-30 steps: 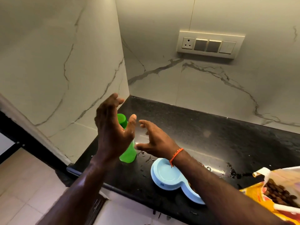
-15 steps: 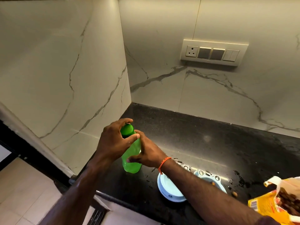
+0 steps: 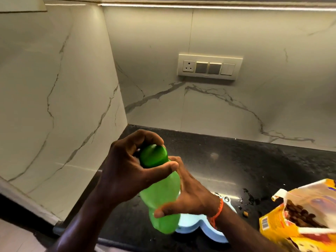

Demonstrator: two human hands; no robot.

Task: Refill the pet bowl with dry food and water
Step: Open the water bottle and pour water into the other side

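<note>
The green bottle (image 3: 160, 195) has come up above the blue bowl (image 3: 190, 225), left hand (image 3: 125, 171) grip closed on its cap (image 3: 153, 155), right hand (image 3: 189, 195) grip around its body.

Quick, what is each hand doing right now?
Left hand: closed on the bottle cap.
Right hand: closed around the green bottle.

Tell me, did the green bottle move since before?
Yes. The bottle stood on the counter by the left wall; now both hands hold it up, tilted, over the blue bowl.
</note>
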